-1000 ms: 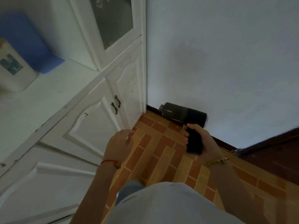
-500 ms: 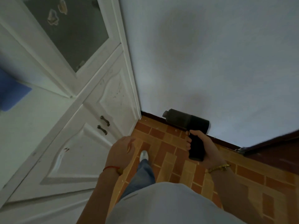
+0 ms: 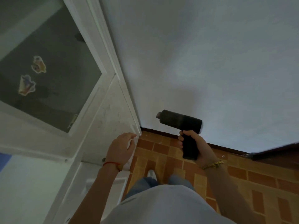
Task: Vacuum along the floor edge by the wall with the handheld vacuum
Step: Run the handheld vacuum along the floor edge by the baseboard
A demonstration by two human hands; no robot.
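Note:
My right hand (image 3: 196,147) grips the handle of a black handheld vacuum (image 3: 179,121). Its barrel lies level in front of the pale wall (image 3: 210,62), above the dark skirting strip (image 3: 161,133), with the nozzle pointing left toward the corner. My left hand (image 3: 120,150) hangs with loosely curled fingers and holds nothing, close to the white cabinet's corner post (image 3: 129,113). The floor (image 3: 242,183) is orange and brown brick-pattern tile.
A white cabinet (image 3: 90,126) with a glass door bearing two stickers (image 3: 32,76) fills the left side. A dark wooden threshold (image 3: 275,152) runs at the right. My legs and one shoe (image 3: 151,174) stand on the tiles below.
The vacuum has risen from beside the skirting to in front of the wall. The view has tilted up, and my left hand has come closer to the cabinet's corner.

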